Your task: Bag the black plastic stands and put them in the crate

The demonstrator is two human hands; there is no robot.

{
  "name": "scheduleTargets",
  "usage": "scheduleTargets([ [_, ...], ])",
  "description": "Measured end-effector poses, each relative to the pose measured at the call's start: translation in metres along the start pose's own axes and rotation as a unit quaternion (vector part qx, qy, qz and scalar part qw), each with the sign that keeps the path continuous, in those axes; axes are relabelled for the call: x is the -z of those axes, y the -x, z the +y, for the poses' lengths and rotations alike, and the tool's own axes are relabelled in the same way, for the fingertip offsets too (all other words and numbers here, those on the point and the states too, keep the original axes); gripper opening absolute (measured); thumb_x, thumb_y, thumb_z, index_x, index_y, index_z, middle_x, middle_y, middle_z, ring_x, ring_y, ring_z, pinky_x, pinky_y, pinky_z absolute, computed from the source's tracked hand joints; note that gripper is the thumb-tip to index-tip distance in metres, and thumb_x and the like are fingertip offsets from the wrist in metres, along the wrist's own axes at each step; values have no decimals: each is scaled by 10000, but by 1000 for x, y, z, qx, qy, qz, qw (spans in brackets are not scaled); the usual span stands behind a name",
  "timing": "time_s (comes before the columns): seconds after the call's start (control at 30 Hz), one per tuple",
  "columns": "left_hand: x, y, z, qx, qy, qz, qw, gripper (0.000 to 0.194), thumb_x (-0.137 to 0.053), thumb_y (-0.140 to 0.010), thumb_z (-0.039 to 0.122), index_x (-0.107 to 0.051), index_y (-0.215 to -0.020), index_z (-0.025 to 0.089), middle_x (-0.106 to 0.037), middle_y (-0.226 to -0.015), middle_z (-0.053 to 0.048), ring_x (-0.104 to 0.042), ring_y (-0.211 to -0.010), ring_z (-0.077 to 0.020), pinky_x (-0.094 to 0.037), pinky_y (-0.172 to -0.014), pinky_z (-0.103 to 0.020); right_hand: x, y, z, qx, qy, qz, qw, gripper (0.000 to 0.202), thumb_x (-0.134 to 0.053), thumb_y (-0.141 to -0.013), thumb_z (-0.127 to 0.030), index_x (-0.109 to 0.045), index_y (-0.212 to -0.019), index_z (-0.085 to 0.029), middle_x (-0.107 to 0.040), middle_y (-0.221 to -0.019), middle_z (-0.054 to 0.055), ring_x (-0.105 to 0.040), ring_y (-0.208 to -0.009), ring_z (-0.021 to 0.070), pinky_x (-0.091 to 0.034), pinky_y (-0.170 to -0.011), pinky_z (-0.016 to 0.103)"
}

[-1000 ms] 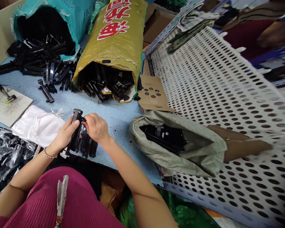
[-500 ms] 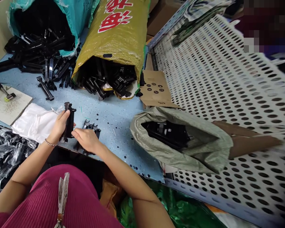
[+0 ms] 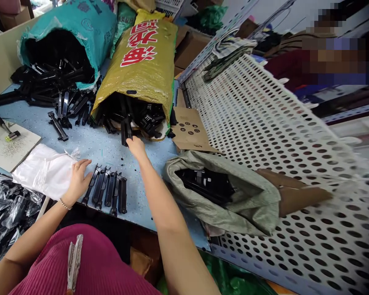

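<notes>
My right hand (image 3: 136, 148) reaches to the mouth of the yellow woven sack (image 3: 153, 61) and grips a long black plastic part (image 3: 126, 130). More black parts fill that sack. My left hand (image 3: 80, 176) holds nothing; its fingers are spread beside the folded white plastic bags (image 3: 46, 170). Just right of it, several black plastic parts (image 3: 110, 189) lie side by side in a row along the table's front edge.
A teal sack (image 3: 70, 24) spills a heap of black parts (image 3: 46, 88) at the back left. A hammer (image 3: 6, 126) lies on a pale board (image 3: 15, 149). At right, a grey-green sack (image 3: 252, 205) holds black parts, against a white perforated panel (image 3: 249, 119).
My right hand has moved away from the row to the yellow sack and taken hold of a part. The part in my left hand is gone from it, and the fingers have spread.
</notes>
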State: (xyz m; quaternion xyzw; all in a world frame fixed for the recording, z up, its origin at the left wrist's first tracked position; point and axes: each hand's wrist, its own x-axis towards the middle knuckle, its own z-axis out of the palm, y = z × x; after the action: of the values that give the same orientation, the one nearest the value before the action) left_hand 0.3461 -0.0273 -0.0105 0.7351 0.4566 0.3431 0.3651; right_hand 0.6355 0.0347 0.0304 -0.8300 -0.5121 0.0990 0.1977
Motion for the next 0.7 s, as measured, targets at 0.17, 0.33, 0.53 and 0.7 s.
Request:
scheduleTargets([
  [0.17,-2,-19,40,78,281,-47,955,794,-656,-927,422,-260,-1602,291,-370,-1603,-162,-507,-1379,-278,-453,-1131,-466,2,117,-24,105,6,53,993,277,-458,-1047,-357,-648,-1028,-155,-706,-929,138,-641,-815,253,-474,-661,341],
  [0.33,9,-20,86,138,333,-100,927,901,-662,-922,442,-160,-1649,264,-590,-1368,-131,-629,-1187,-259,-537,-1011,-406,19,180,-47,322,-92,106,936,360,-309,-1100,-399,-597,-1165,-193,-693,-892,90,-642,-783,224,-485,-708,344],
  [0.53,28,7,104,203,412,-200,865,899,-634,-907,414,-172,-1657,232,-664,-749,14,-653,-689,-186,-578,-682,-321,22,127,-42,327,-78,189,922,556,-238,-1060,-621,-572,-854,-228,-635,-765,92,-566,-725,238,-441,-668,366],
  [0.7,36,-4,98,221,406,-132,877,865,-632,-892,400,-226,-1636,226,-648,-717,30,-637,-636,-153,-545,-633,-269,5,145,-60,253,-166,67,951,545,-192,-1101,-520,-477,-726,-247,-535,-626,15,-499,-587,174,-383,-597,314],
])
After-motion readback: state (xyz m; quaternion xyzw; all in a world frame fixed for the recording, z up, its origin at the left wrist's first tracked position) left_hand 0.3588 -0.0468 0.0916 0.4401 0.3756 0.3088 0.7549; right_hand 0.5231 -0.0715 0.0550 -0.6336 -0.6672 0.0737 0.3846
